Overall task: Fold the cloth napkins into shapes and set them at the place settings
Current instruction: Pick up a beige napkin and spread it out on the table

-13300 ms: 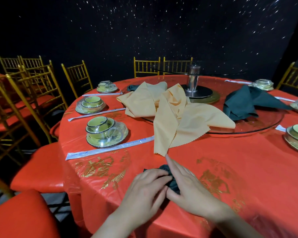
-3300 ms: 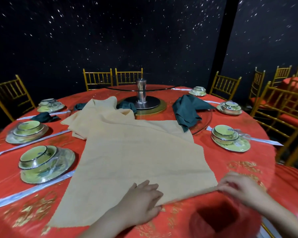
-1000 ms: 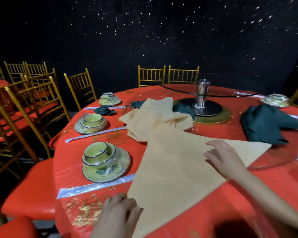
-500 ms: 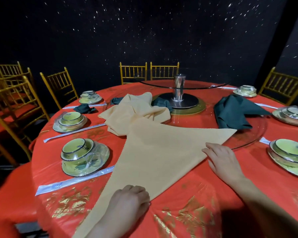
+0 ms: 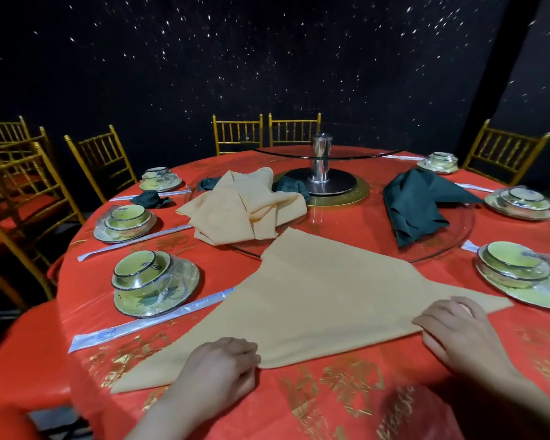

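Observation:
A tan cloth napkin point(image 5: 324, 300), folded into a triangle, lies flat on the red table point(image 5: 346, 404) in front of me, its long folded edge nearest me. My left hand point(image 5: 219, 369) pinches that edge left of its middle. Towards the right corner, my right hand point(image 5: 461, 331) grips the same edge with curled fingers. A small folded dark green napkin point(image 5: 150, 198) sits by a far-left place setting.
A heap of tan napkins point(image 5: 242, 211) and loose dark green napkins point(image 5: 419, 204) lie on the glass turntable point(image 5: 442, 249). Wrapped bowl-and-plate sets point(image 5: 153, 281) point(image 5: 518, 274) and wrapped chopsticks point(image 5: 146, 322) flank the napkin. Gold chairs point(image 5: 102, 160) ring the table.
The triangle has turned so its long edge faces me. My right hand came back from the far corner to the near right edge; my left hand stays at the near edge.

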Available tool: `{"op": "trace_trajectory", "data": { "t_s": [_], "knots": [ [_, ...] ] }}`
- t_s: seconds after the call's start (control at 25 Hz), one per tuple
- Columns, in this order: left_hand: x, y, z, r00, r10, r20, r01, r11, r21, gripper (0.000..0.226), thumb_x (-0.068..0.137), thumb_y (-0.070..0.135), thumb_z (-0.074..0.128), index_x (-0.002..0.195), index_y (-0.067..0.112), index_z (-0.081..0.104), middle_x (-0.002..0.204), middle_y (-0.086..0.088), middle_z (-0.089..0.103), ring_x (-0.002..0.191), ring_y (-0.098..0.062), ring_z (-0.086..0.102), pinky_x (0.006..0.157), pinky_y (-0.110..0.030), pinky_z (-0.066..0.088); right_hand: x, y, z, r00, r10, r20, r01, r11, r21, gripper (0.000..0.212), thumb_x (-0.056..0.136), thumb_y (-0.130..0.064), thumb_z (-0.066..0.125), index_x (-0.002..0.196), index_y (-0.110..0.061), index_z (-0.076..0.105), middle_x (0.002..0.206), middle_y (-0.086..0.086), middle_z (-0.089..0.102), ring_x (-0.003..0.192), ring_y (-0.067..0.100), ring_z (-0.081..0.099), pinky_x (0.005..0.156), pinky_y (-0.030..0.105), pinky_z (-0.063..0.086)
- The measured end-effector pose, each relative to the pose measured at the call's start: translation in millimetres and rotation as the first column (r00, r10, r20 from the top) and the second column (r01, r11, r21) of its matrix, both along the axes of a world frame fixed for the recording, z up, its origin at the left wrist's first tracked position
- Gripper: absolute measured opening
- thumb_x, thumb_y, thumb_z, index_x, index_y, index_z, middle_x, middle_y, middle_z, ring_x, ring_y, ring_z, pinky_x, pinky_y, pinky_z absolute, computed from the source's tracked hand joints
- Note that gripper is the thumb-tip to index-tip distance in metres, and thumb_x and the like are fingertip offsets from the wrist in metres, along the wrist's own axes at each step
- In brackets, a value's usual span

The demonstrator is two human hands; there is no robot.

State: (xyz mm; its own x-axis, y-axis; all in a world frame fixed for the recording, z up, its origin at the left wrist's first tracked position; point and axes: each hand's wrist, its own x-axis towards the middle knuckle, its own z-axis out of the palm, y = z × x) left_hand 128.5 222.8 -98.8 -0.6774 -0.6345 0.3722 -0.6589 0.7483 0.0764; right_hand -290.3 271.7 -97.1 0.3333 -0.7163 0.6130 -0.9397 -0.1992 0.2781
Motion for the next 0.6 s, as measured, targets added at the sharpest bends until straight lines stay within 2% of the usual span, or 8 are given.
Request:
{"op": "trace_trajectory", "data": {
  "t_s": [0.16,0.24,0.32,0.36,0.44,0.48,0.52,0.6],
  "knots": [
    [1.6,19.6,3.8,0.992,-0.109,-0.064,0.112,0.993,0.046,0.018,0.070,0.037,0.057,0.078,0.033,0.073,0.092,0.021,0.070,0.080,0.001,0.065,0.059,-0.012,0.049,-0.2,55.9,-7.0,0.989,-0.010,0.146,-0.003,0.996,0.089,0.017,0.089,-0.033,0.039,0.092,-0.035,0.055,0.077,-0.013,0.066,0.087,0.009,0.049,0.083,0.031,0.034],
    [-0.3,28.3,8.6,0.993,-0.071,-0.090,0.079,0.993,0.086,0.019,0.070,0.042,0.056,0.080,0.036,0.072,0.090,0.023,0.069,0.083,0.004,0.064,0.061,-0.011,0.048,0.8,73.6,-8.6,0.983,-0.041,0.177,0.011,0.986,0.166,0.021,0.093,-0.043,0.033,0.099,-0.037,0.052,0.084,-0.013,0.068,0.086,0.007,0.055,0.080,0.025,0.034],
    [-7.1,32.1,10.5,0.991,0.009,-0.133,0.011,0.988,0.153,0.024,0.077,0.048,0.051,0.087,0.038,0.070,0.092,0.024,0.067,0.088,0.004,0.062,0.068,-0.012,0.046,2.9,83.4,-12.4,0.962,-0.178,0.207,0.118,0.955,0.272,0.036,0.088,-0.056,0.036,0.110,-0.036,0.056,0.099,-0.008,0.069,0.091,0.011,0.061,0.083,0.020,0.036],
    [-12.5,33.5,10.2,0.990,0.046,-0.135,-0.020,0.982,0.188,0.028,0.081,0.051,0.047,0.094,0.038,0.068,0.097,0.024,0.067,0.093,0.002,0.061,0.075,-0.012,0.044,4.7,84.7,-14.8,0.938,-0.259,0.230,0.175,0.927,0.331,0.046,0.089,-0.061,0.031,0.114,-0.034,0.059,0.107,-0.006,0.068,0.097,0.013,0.062,0.086,0.022,0.039],
    [-25.5,34.9,9.9,0.988,0.153,-0.028,-0.143,0.964,0.222,0.043,0.089,0.058,0.030,0.114,0.042,0.061,0.119,0.020,0.061,0.114,-0.007,0.057,0.092,-0.024,0.045,10.7,81.0,-13.4,0.883,-0.400,0.247,0.249,0.843,0.478,0.071,0.088,-0.072,0.009,0.122,-0.035,0.060,0.125,-0.005,0.061,0.116,0.016,0.057,0.095,0.034,0.041],
    [-31.4,34.5,9.1,0.977,0.207,0.054,-0.214,0.949,0.233,0.055,0.088,0.063,0.017,0.127,0.045,0.051,0.136,0.019,0.050,0.129,-0.011,0.045,0.102,-0.038,0.039,12.1,77.4,-14.1,0.867,-0.443,0.229,0.273,0.806,0.526,0.084,0.081,-0.077,-0.006,0.128,-0.040,0.054,0.136,-0.010,0.052,0.127,0.013,0.047,0.104,0.037,0.033],
    [-34.8,33.8,5.6,0.964,0.243,0.110,-0.263,0.932,0.249,0.067,0.082,0.066,0.004,0.138,0.047,0.036,0.149,0.019,0.031,0.141,-0.012,0.026,0.110,-0.048,0.025,12.8,73.9,-15.4,0.852,-0.478,0.215,0.289,0.771,0.567,0.095,0.072,-0.079,-0.019,0.133,-0.046,0.045,0.143,-0.016,0.039,0.136,0.008,0.034,0.112,0.036,0.021],
    [-36.7,34.6,2.0,0.939,0.301,0.168,-0.342,0.877,0.338,0.081,0.069,0.067,-0.010,0.145,0.048,0.014,0.156,0.018,0.005,0.145,-0.010,-0.001,0.114,-0.051,0.004,15.2,69.0,-13.5,0.833,-0.523,0.182,0.316,0.719,0.619,0.108,0.057,-0.078,-0.035,0.138,-0.050,0.032,0.150,-0.021,0.025,0.141,0.001,0.016,0.116,0.032,0.004]
  ]
}}
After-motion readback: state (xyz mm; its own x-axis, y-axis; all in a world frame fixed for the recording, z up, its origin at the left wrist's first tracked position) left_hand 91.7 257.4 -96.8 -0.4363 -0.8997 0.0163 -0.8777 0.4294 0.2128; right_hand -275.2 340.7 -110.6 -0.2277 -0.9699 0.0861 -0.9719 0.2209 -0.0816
